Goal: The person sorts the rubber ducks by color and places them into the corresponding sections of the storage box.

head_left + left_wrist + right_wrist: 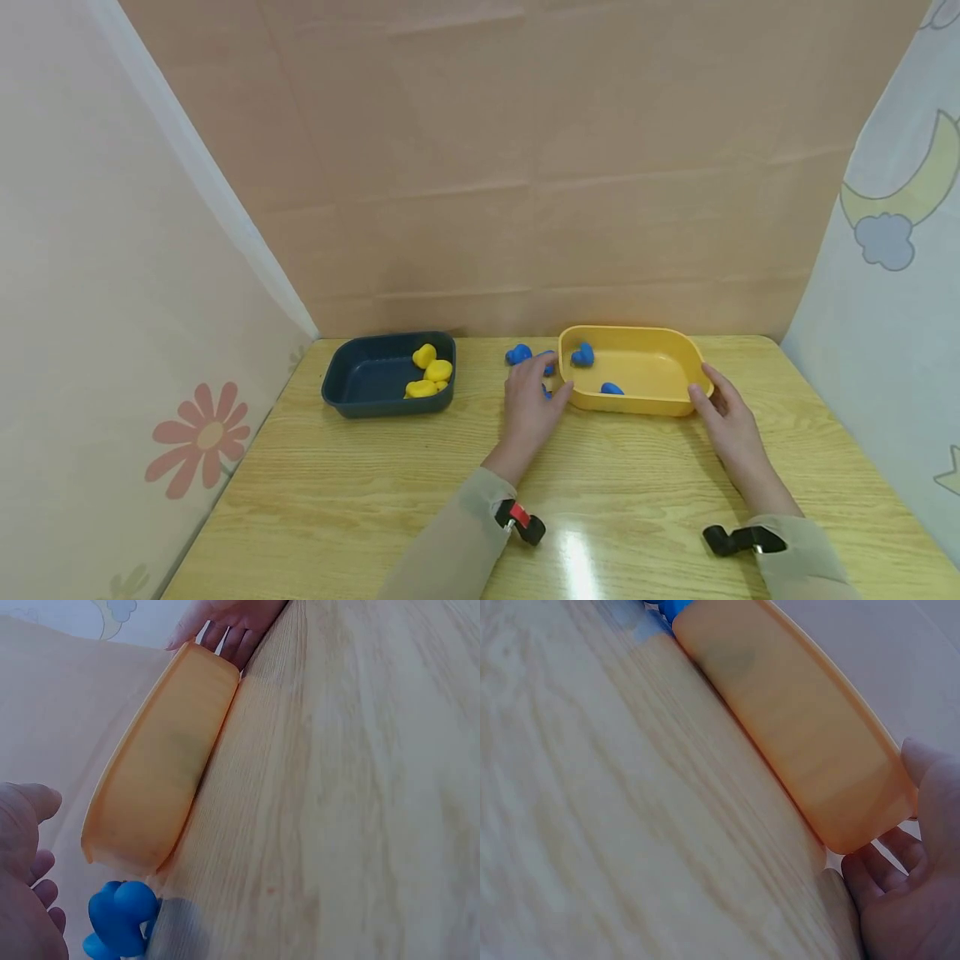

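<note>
A yellow tray point(633, 403) stands on the table with two small rounded blue toys point(582, 355) inside it. At its left end is my left hand point(531, 400), fingers loosely spread; in the left wrist view a gap separates that hand point(26, 877) from the tray point(161, 757). Several blue toys point(517, 354) lie outside by the left hand, partly hidden by it; a lobed blue one point(124, 919) shows close by the tray's end. My right hand point(731, 425) holds the tray's right end, thumb at the rim and bent fingers point(866, 877) against the end wall.
A dark blue tray point(390, 408) with several yellow rounded toys point(438, 371) in its right part stands on the left of the wooden table point(337, 500). A beige sheet point(525, 167) hangs behind, with printed sheets point(135, 275) on both sides.
</note>
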A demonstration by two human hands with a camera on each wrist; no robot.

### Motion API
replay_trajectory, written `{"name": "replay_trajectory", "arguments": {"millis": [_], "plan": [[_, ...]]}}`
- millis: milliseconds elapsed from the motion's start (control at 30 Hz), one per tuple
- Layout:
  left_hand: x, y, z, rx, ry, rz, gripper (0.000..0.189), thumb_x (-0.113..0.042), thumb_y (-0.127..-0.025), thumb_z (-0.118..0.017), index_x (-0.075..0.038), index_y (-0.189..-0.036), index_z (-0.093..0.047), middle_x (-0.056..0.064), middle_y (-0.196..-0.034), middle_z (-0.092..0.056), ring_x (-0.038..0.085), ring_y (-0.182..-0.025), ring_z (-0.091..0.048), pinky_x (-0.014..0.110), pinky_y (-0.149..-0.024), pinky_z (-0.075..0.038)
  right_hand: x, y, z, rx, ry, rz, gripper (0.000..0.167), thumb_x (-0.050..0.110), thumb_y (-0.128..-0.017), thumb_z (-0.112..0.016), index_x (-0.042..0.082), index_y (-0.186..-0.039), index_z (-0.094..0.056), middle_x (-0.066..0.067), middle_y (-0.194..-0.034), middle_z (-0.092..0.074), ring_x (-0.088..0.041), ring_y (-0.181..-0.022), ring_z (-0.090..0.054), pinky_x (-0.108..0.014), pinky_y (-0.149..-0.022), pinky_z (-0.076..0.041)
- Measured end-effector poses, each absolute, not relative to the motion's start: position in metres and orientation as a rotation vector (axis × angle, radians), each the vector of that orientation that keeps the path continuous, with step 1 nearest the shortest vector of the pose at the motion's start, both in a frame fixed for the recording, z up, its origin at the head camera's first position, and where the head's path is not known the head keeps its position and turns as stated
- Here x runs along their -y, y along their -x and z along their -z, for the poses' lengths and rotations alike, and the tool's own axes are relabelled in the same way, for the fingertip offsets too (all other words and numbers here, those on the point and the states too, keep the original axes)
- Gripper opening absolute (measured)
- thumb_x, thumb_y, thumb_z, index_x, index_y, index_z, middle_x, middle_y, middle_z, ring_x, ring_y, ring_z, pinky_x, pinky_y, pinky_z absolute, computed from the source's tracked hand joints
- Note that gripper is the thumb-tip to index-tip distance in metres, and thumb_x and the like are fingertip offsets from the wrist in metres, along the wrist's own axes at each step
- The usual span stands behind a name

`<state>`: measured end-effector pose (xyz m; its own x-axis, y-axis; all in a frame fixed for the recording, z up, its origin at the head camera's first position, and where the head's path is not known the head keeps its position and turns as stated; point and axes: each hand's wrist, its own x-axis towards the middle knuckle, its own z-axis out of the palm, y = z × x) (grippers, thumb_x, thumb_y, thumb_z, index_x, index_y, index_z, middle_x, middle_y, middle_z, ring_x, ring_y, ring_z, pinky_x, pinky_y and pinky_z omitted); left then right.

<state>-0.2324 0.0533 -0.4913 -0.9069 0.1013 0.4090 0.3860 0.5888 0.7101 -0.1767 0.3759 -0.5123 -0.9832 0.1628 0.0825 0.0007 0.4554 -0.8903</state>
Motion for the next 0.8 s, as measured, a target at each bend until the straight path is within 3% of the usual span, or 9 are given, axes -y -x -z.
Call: {"name": "replay_trajectory", "arguments": {"millis": [267,467,800], "plan": [[-0.033,0.227,0.499,2.484,0.337,1.272,0.049,-0.025,-0.101,-0.085,-0.013,-0.145,-0.067,0.002,-0.145,-0.068,0.030,-0.140,-0.055,0.050,-0.119,-0.043,-0.376,0.177,0.512,2.548,0.142,-1.543,0.077,0.048,-0.118,-0.050,0.017,-0.179,-0.014,-0.025,-0.181,-0.010,-0.058,-0.161,-0.015,-0.053,-0.133,-0.015],[-0.024,0.223,0.503,2.507,0.301,1.256,0.051,-0.027,-0.100,-0.086,-0.014,-0.146,-0.068,0.002,-0.146,-0.067,0.030,-0.141,-0.055,0.050,-0.117,-0.046,-0.377,0.178,0.512,2.551,0.141,-1.535,0.077,0.048,-0.118,-0.050,0.018,-0.179,-0.014,-0.025,-0.181,-0.010,-0.058,-0.162,-0.015,-0.066,-0.129,-0.014],[-0.019,0.225,0.516,2.573,0.266,1.244,0.057,-0.029,-0.101,-0.086,-0.011,-0.151,-0.066,0.004,-0.146,-0.067,0.031,-0.139,-0.055,0.050,-0.115,-0.046,-0.377,0.179,0.513,2.544,0.145,-1.542,0.078,0.049,-0.117,-0.050,0.018,-0.179,-0.015,-0.024,-0.182,-0.010,-0.057,-0.162,-0.015,-0.064,-0.130,-0.015]]}}
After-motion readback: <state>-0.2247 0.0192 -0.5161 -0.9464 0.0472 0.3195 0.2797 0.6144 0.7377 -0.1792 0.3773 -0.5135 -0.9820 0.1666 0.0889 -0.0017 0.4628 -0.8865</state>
